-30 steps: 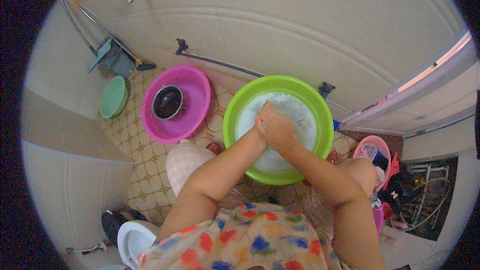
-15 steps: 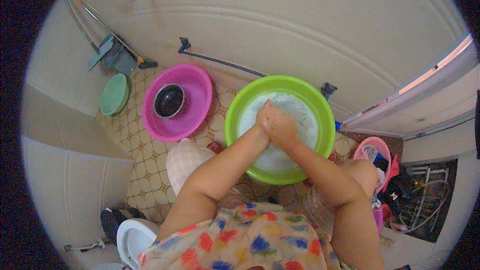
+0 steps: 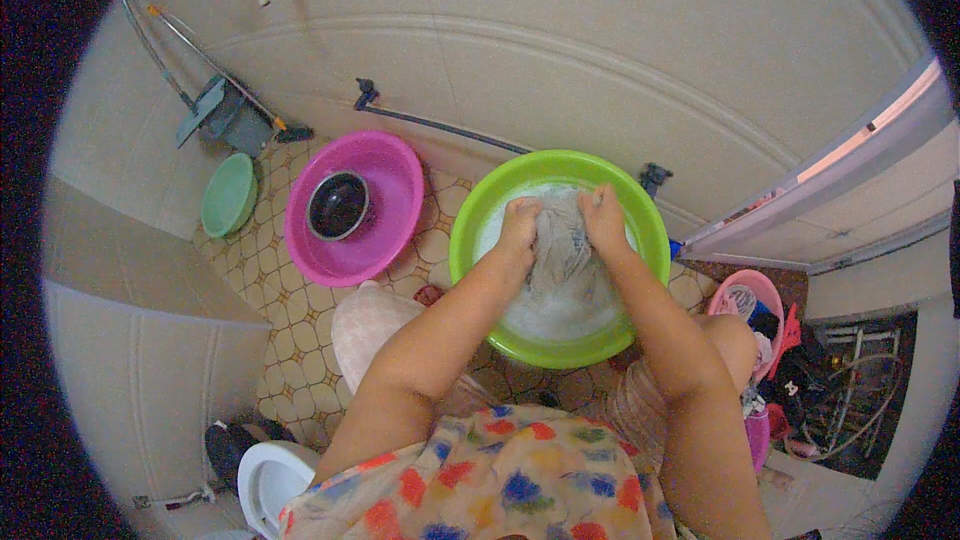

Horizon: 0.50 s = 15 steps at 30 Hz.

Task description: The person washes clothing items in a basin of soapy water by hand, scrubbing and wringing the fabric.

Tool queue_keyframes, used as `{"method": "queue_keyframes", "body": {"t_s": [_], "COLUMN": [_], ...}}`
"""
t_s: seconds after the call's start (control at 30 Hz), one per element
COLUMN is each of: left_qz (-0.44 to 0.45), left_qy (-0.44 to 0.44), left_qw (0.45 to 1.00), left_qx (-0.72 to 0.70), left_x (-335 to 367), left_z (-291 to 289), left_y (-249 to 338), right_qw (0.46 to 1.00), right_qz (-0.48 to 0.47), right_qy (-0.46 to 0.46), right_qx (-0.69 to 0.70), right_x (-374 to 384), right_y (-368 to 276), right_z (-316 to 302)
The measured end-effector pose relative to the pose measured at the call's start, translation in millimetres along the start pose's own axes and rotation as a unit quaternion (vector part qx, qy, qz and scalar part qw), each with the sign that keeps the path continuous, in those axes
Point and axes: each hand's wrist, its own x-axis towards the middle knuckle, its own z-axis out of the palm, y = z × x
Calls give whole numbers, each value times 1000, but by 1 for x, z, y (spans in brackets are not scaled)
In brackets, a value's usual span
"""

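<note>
A wide lime-green basin (image 3: 478, 302) in front of me holds foamy, whitish water. Inside it a wet grey cloth (image 3: 562, 245), probably a garment, is stretched between my two hands. My left hand (image 3: 519, 225) grips the cloth's left edge with curled fingers. On the opposite edge, my right hand (image 3: 602, 218) is closed round the fabric. The cloth's lower part hangs into the suds. I cannot make out what kind of garment it is.
Left of the green basin stands a pink basin (image 3: 398, 170) holding a dark round bowl (image 3: 338, 205). Beyond are a small mint-green basin (image 3: 229, 195) and a dustpan (image 3: 236, 115). A pink basket (image 3: 765, 290) of items stands right; a white toilet (image 3: 262, 485) is near left.
My hands were pressed together over the suds. They have moved apart, and the grey cloth now shows spread between them, raised from the water.
</note>
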Motion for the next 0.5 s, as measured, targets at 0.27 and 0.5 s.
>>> {"method": "queue_keyframes", "body": {"t_s": [0.27, 0.5], "left_qz": [43, -109], "left_qy": [29, -16], "left_qw": [990, 994], "left_qx": [134, -14], "left_x": [25, 23], "left_z": [-28, -16], "left_y": [-28, -43], "right_qw": [956, 998], "right_qz": [2, -3], "right_qy": [-195, -24], "right_qx": [-221, 56], "right_x": [-12, -26], "right_y": [66, 15], "right_z": [33, 25]}}
